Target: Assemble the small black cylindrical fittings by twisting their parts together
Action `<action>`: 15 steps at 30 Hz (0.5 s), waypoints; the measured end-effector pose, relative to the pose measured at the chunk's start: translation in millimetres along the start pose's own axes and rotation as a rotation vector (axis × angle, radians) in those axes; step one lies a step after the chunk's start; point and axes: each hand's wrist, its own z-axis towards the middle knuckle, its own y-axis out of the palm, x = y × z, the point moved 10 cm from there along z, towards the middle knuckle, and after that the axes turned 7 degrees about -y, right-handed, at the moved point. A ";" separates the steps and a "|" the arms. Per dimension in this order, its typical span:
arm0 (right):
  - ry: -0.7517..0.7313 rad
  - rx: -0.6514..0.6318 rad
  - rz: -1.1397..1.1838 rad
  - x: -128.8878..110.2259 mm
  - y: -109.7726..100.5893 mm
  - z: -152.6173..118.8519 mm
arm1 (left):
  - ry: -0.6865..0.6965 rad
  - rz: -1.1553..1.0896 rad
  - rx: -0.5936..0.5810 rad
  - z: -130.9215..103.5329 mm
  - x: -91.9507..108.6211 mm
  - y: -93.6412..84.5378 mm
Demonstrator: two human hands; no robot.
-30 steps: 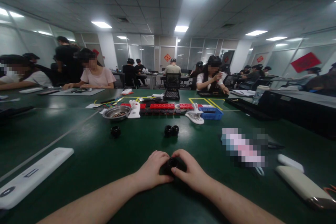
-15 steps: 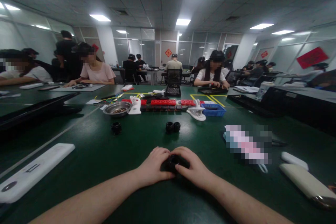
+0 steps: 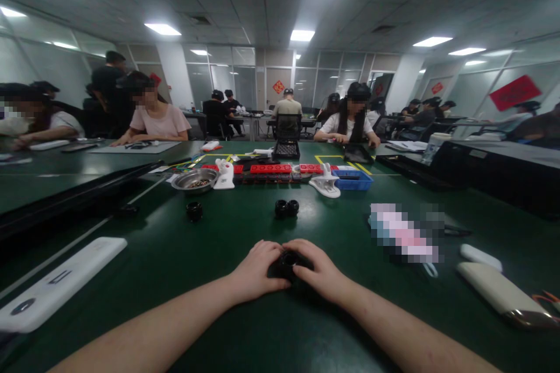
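Note:
Both hands are wrapped round a black ring-shaped part (image 3: pixel 289 259) low over the green table, its round opening facing up. My left hand (image 3: pixel 261 268) curls along the left side, thumb in front. From the right, my right hand (image 3: pixel 321 269) closes over it, thumb near the opening. The fingers hide much of the part, and I cannot tell whether it touches the table. Beyond the hands, a touching pair of similar black round parts (image 3: pixel 286 208) stands on the table, with another black round part (image 3: pixel 194 211) farther left.
Across the back are a metal bowl (image 3: pixel 195 182) of small pieces, red strips (image 3: pixel 271 169), white clamps (image 3: pixel 324 182) and a blue bin (image 3: pixel 352 180). A long white device (image 3: pixel 61 282) lies left; a cream case (image 3: pixel 503 291) lies right. Co-workers sit opposite.
My hands stay round the black part with hardly any shift. The long black panel at left reaches farther right. A co-worker opposite has moved a black tray nearer and spread their hands. The view shifts slightly.

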 end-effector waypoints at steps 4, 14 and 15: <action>0.079 0.071 0.012 7.6 -2.0 -2.7 | 0.010 0.025 0.007 0.1 3.2 -0.7; 0.017 0.011 -0.010 6.6 4.9 1.3 | 0.004 0.034 -0.021 3.5 -4.1 5.9; 0.015 0.000 0.017 8.2 6.9 0.7 | -0.001 0.031 -0.025 3.9 -5.5 6.6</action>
